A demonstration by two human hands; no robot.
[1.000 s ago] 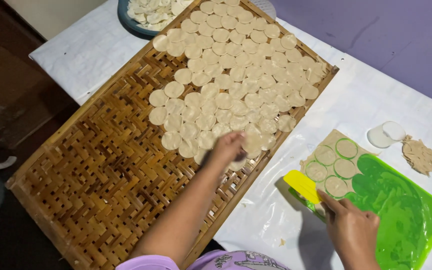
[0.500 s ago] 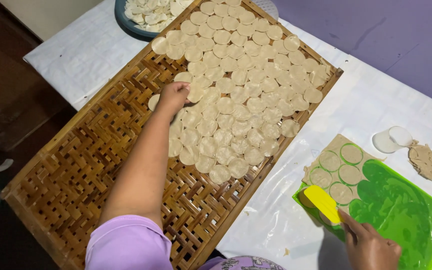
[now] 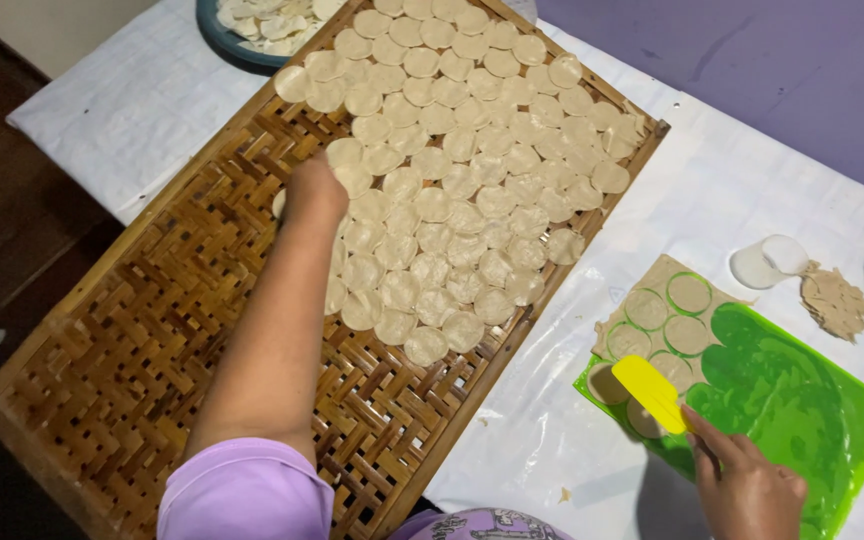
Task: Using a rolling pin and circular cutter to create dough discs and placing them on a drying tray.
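Dough rounds (image 3: 452,190) on woven tray (image 3: 122,370) at left of table (image 3: 552,440), bowl (image 3: 227,40) behind it, mat (image 3: 802,400) with scraper (image 3: 652,392) at right.

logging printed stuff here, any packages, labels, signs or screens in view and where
None in view: no package, label, sign or screen shows.
Nearest to a wrapper: thin translucent green plastic sheet, lower right on the white-covered table, rectangular, with pale rolled dough on it.
Faint small mark on the table cover beside the woven bamboo tray, too small to tell.
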